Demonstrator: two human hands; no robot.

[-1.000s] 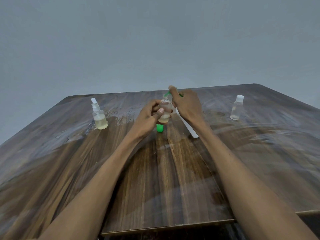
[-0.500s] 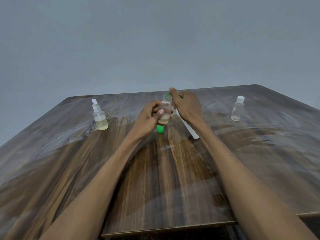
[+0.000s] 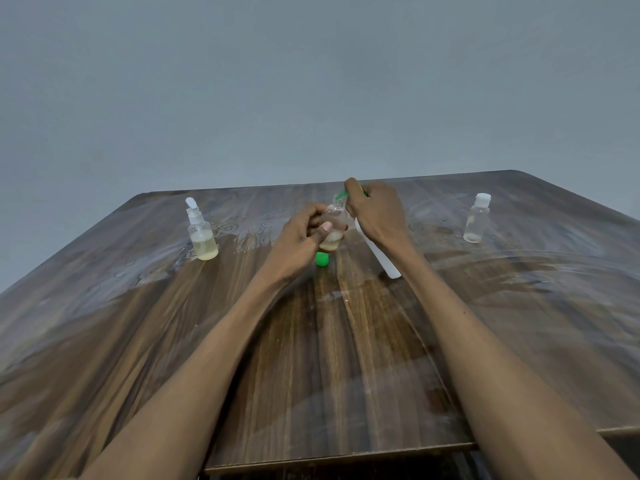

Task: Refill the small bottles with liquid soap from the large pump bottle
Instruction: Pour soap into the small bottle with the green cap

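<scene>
I see the left hand (image 3: 299,237) curled round a small clear bottle (image 3: 333,227), thumb across its front, holding it upright & lifted off the wooden table (image 3: 332,375); bottle is uncapped w/ pale yellowish liquid in its lower part. Right hand (image 3: 375,211) is just right of that bottle, fingers closed on a white pump bottle (image 3: 379,256) w/ a green nozzle (image 3: 341,194); the nozzle tip sits at the small bottle's mouth, the white body slants down to the right of it, toward me. Can't tell if liquid is flowing. A green cap (image 3: 322,259) lies on the table directly below the held bottle. Well left of it stands a flip-top bottle (image 3: 202,233), lid open, approx. a third full. Well right of it stands a capped clear bottle (image 3: 477,219), nearly empty.
</scene>
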